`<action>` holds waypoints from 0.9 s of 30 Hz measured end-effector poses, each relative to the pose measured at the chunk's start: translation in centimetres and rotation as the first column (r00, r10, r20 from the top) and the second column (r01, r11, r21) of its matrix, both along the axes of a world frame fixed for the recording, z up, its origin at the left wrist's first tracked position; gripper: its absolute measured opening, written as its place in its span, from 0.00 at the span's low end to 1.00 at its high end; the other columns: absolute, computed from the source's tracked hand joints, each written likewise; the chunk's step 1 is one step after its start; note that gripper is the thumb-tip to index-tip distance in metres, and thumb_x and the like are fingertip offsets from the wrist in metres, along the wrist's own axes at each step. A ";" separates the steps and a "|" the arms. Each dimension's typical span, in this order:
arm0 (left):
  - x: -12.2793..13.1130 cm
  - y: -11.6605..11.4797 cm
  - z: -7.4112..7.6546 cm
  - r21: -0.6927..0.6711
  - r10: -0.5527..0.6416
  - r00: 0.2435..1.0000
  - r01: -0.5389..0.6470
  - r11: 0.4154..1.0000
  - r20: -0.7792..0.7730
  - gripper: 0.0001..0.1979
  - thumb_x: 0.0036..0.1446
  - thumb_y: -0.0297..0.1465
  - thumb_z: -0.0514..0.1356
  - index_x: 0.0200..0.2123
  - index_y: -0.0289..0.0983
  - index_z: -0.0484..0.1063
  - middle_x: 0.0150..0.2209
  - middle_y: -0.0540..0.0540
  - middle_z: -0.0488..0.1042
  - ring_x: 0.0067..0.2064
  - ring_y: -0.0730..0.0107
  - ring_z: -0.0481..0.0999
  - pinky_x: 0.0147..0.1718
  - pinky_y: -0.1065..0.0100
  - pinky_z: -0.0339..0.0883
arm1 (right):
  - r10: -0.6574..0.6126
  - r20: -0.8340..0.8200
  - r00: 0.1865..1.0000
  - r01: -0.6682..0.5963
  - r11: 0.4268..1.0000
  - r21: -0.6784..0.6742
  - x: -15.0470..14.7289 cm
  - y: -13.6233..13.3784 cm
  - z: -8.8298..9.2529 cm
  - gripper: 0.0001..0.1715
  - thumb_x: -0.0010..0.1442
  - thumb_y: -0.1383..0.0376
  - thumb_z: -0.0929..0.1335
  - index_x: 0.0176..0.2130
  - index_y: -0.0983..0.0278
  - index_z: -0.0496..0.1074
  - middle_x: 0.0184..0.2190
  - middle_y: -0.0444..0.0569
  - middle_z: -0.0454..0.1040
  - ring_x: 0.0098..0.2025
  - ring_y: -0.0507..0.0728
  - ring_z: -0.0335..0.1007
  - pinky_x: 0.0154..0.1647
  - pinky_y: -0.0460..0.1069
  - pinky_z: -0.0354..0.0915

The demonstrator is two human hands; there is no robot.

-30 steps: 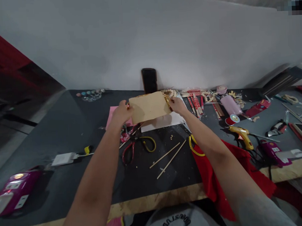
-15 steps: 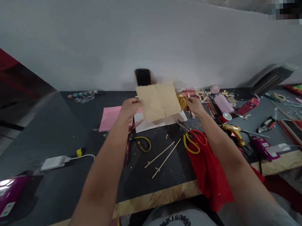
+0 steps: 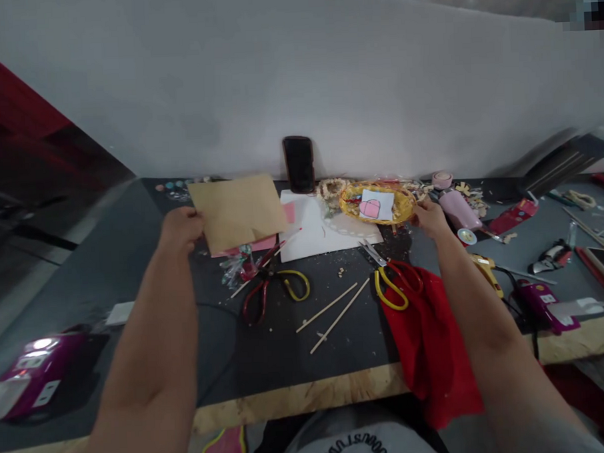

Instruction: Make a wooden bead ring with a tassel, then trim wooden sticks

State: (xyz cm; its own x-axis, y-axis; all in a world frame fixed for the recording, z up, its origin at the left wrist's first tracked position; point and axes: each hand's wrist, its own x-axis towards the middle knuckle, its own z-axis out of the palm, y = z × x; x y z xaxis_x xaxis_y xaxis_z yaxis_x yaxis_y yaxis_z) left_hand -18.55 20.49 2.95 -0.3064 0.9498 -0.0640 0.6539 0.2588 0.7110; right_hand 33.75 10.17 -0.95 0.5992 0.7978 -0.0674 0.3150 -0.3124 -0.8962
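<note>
My left hand (image 3: pixel 182 228) pinches the left edge of a tan sheet of paper (image 3: pixel 238 206) with a faint crease, partly covering a pink sheet (image 3: pixel 255 245). At the other side my right hand (image 3: pixel 429 215) grips the right end of a small yellow woven basket (image 3: pixel 404 212). Inside the basket lies a white card (image 3: pixel 386 201) with a pink shape on it, besides small bits too blurred to name. Under and in front of the basket spreads a white sheet (image 3: pixel 302 233). Scissors with yellow and red handles (image 3: pixel 391 286) lie below it, partly on red cloth (image 3: pixel 432 348).
A phone (image 3: pixel 299 163) leans on the wall. Dark-red and yellow-handled scissors (image 3: pixel 265 288) and two thin sticks (image 3: pixel 338 315) lie in front. A glue gun (image 3: pixel 487 272), a pink roll (image 3: pixel 460 211) and a purple power strip (image 3: pixel 543 303) are at right.
My left hand has carried the tan sheet leftward, uncovering the basket and the white sheet. My right hand, with the basket's end, has moved a little right. The view has shifted slightly.
</note>
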 end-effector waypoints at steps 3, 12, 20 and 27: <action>-0.7 0.5 -1.2 -0.086 0.045 0.994 -0.054 0.995 -0.099 0.02 0.47 0.29 0.59 0.27 0.36 0.68 0.12 0.55 0.59 0.20 0.71 0.61 0.21 0.72 0.55 | -0.022 0.124 0.992 0.023 1.000 -0.012 0.6 -0.5 0.0 0.08 0.52 0.66 0.66 0.34 0.66 0.72 0.27 0.50 0.75 0.30 0.57 0.71 0.36 0.53 0.70; 0.2 2.7 -2.9 -0.106 0.043 0.970 -0.069 0.992 -0.238 0.04 0.51 0.32 0.58 0.31 0.38 0.69 0.18 0.51 0.62 0.34 0.58 0.72 0.37 0.62 0.66 | 0.316 0.734 0.601 -0.121 0.944 -0.308 -3.2 1.7 2.1 0.25 0.63 0.58 0.65 0.53 0.71 0.66 0.48 0.65 0.75 0.52 0.67 0.70 0.56 0.58 0.60; 2.8 1.6 -1.7 -0.002 0.033 0.943 -0.036 0.999 -0.330 0.29 0.53 0.36 0.60 0.57 0.31 0.64 0.60 0.30 0.62 0.61 0.42 0.63 0.59 0.49 0.57 | 0.392 0.685 0.614 -0.057 0.888 -0.457 -5.7 3.9 1.8 0.50 0.53 0.41 0.68 0.58 0.75 0.59 0.54 0.73 0.69 0.59 0.74 0.63 0.56 0.61 0.59; 12.4 -0.9 0.2 0.211 -0.319 0.927 0.357 0.910 -0.195 0.25 0.55 0.32 0.58 0.57 0.36 0.67 0.57 0.39 0.69 0.50 0.59 0.74 0.56 0.61 0.63 | 0.226 0.586 0.778 -0.079 0.961 -0.266 -5.5 4.4 1.0 0.40 0.49 0.63 0.72 0.59 0.70 0.61 0.53 0.65 0.71 0.56 0.68 0.66 0.55 0.59 0.61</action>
